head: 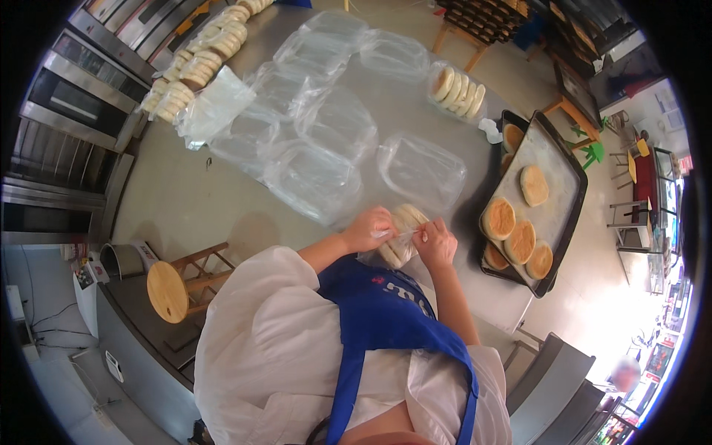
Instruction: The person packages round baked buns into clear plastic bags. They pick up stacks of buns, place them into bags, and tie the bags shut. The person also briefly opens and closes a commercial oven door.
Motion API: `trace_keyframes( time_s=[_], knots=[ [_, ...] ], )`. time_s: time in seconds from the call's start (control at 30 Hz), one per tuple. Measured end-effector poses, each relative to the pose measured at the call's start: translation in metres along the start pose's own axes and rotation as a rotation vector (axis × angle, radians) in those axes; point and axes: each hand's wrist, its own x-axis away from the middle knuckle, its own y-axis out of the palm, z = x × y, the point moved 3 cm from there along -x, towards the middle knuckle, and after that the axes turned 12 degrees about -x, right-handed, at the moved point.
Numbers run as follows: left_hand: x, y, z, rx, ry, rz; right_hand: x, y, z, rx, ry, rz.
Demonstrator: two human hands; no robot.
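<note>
Close against my apron, at the near edge of the metal table, stands a clear plastic bag of flat round breads. My left hand pinches the bag's gathered plastic on one side. On the other side my right hand grips it too, and a twist of film stretches between my fingers. Just beyond my hands an unfilled clear bag lies flat. More unfilled bags spread over the table to the left. Farther off rests a filled bag of breads.
At the right, a dark-rimmed baking tray holds several browned breads, with another tray beneath it. Filled bread bags line the far left, beside a stack of plastic bags. A wooden stool stands to my left.
</note>
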Motion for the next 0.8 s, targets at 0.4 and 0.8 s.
trace_keyframes(
  time_s=[0.4,0.8],
  knots=[
    [-0.014,0.030,-0.028,0.488,-0.777,-0.317,0.094,0.064,0.081,-0.755,0.749,0.418],
    [0.018,0.050,0.000,0.699,-0.752,-0.096,0.083,0.070,0.023,-1.392,0.855,0.314]
  ],
)
